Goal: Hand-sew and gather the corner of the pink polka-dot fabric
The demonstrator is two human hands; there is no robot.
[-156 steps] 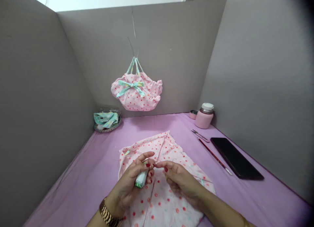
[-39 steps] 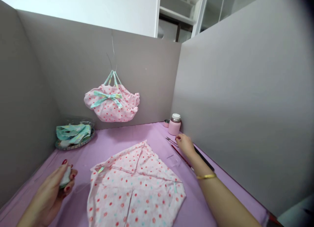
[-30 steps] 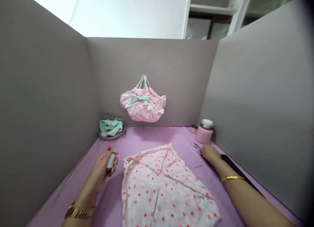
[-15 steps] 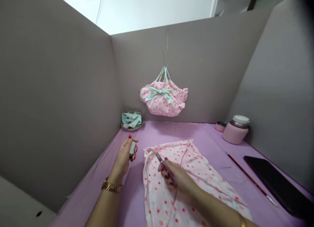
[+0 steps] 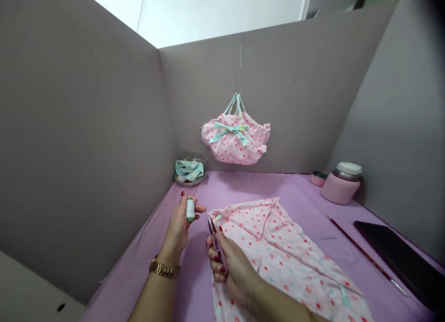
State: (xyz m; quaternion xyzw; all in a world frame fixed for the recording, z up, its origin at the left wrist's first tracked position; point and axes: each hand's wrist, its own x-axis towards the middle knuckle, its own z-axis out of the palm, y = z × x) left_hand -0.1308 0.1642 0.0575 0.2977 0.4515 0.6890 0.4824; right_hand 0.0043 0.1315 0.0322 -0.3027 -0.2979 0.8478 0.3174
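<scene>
My left hand (image 5: pixel 181 220) holds a spool of white thread (image 5: pixel 190 210) with green ends, resting against the palm with some fingers spread. In my right hand (image 5: pixel 231 262) is a pair of thread snips (image 5: pixel 216 242), blades pointing up and slightly left. Their tips are beside the upper left corner of a pink dotted cloth (image 5: pixel 278 252), which lies spread on the table under my right forearm. A small mint and yellow piece (image 5: pixel 218 217) shows at that corner. Whether a thread runs between the spool and the snips cannot be made out.
A pink dotted bag with a mint bow (image 5: pixel 234 148) hangs at the back wall. Mint fabric strips (image 5: pixel 189 169) lie in a dish at back left. To the right are a pink jar (image 5: pixel 340 187), a small round tin (image 5: pixel 319 177), a red brush-like stick (image 5: pixel 365 255) and a black phone-like slab (image 5: pixel 396 262).
My right hand has drawn the snips left and down, off the cloth's middle to its corner. My left hand has turned and loosened its fingers, so the spool shows more fully.
</scene>
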